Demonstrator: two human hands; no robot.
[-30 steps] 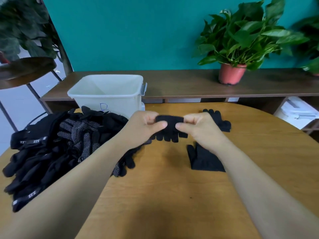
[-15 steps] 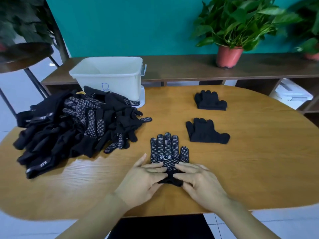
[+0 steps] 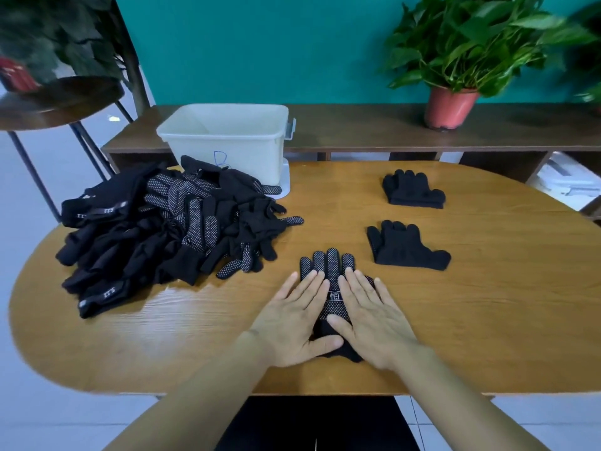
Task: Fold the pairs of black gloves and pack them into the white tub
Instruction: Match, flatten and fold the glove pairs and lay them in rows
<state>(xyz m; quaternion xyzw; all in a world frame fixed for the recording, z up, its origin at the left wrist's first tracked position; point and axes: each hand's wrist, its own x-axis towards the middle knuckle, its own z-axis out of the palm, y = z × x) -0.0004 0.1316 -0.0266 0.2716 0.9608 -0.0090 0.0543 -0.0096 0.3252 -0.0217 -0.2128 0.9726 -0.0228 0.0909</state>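
Note:
A black glove with white grip dots [image 3: 329, 267] lies flat on the wooden table [image 3: 487, 320], fingers pointing away from me. My left hand [image 3: 294, 320] and my right hand [image 3: 370, 315] press on it side by side with straight fingers, covering its palm and cuff. Two plain black gloves lie to the right, one nearer [image 3: 405, 247] and one farther [image 3: 412, 190]. A big heap of black gloves [image 3: 162, 229] sits at the left. The white tub [image 3: 227, 135] stands behind the heap, with nothing visible inside.
A low dark wooden shelf [image 3: 357, 128] runs along the teal wall behind the table, with a potted plant [image 3: 450, 105] on it. A round side table [image 3: 61, 99] with dark leaves stands at the far left. The table's front edge is close to my body.
Both hands slid forward from the glove's cuff up over its palm, fingers now stretched flat. A second ago they held the glove in the air near the tub.

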